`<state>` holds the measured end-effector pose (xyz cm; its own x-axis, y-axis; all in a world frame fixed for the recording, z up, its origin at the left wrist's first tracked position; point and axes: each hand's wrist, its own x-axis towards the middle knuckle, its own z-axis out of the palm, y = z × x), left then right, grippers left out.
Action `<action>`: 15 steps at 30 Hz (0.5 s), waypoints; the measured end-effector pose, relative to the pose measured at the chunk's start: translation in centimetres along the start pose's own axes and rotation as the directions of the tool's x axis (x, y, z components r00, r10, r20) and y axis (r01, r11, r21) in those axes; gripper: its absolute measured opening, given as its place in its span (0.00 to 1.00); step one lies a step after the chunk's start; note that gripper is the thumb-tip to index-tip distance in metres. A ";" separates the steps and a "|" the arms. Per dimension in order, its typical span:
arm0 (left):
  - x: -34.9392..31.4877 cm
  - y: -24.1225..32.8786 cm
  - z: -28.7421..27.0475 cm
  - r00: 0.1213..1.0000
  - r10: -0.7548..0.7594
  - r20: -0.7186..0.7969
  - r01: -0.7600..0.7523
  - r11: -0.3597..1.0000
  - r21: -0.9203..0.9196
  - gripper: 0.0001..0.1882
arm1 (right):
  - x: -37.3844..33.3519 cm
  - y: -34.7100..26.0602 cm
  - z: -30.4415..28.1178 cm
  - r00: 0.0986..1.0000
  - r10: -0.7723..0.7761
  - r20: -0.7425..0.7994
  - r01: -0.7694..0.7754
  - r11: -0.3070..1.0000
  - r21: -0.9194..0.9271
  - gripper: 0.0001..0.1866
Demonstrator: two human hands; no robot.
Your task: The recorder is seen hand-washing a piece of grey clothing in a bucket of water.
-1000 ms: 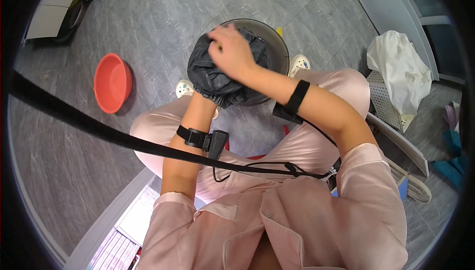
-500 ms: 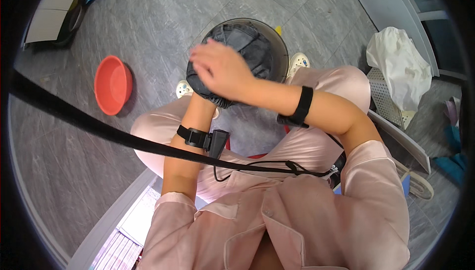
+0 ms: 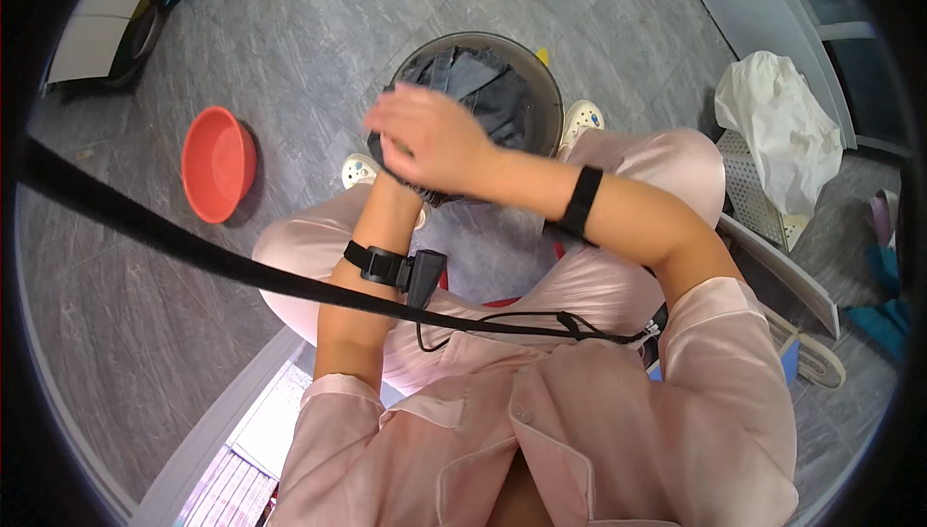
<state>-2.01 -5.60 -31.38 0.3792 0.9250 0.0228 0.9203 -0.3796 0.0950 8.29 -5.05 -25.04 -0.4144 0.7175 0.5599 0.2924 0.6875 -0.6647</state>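
Observation:
A dark, bunched garment (image 3: 478, 83), blackish grey with seams and a gathered edge, fills much of a round bucket or basin (image 3: 552, 93) with a dark see-through rim, between my feet. My right hand (image 3: 430, 136) lies across the near left part of the garment, its fingers curled over the fabric, with a bit of dark cloth showing between thumb and fingers. The left forearm (image 3: 381, 218) reaches up to the same spot. There my left hand is hidden beneath the cloth and the right hand, so its fingers do not show.
A red plastic basin (image 3: 220, 165) stands on the grey floor to the left. On the right is a perforated basket (image 3: 748, 184) with a white bag (image 3: 777, 131) over it. A black strap (image 3: 222, 257) crosses the view; a cable (image 3: 512, 315) runs over my lap.
My right hand has shifted slightly left and down over the garment. The cloth's folds lie differently, and less of it shows at the bucket's left side.

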 end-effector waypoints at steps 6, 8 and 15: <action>2.0 1.0 -1.9 0.993 -0.003 -0.119 -0.046 0.914 -0.403 0.22 | 1.1 4.7 -1.3 0.920 0.386 -0.073 -0.392 0.911 -0.127 0.13; 1.4 0.4 -2.0 0.993 -0.024 -0.117 -0.025 0.918 -0.396 0.22 | 0.2 1.9 -0.2 0.950 0.307 -0.062 -0.311 0.948 -0.075 0.13; 2.4 1.3 -2.2 0.993 0.003 -0.121 -0.061 0.879 -0.473 0.22 | 1.3 4.6 -1.8 0.909 0.416 0.007 -0.415 0.909 -0.043 0.12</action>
<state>-0.13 -3.84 -29.02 0.3675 0.9189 0.1436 0.7401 -0.3825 0.5532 10.65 -0.75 -26.42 -0.2609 0.9377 0.2293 0.4746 0.3314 -0.8154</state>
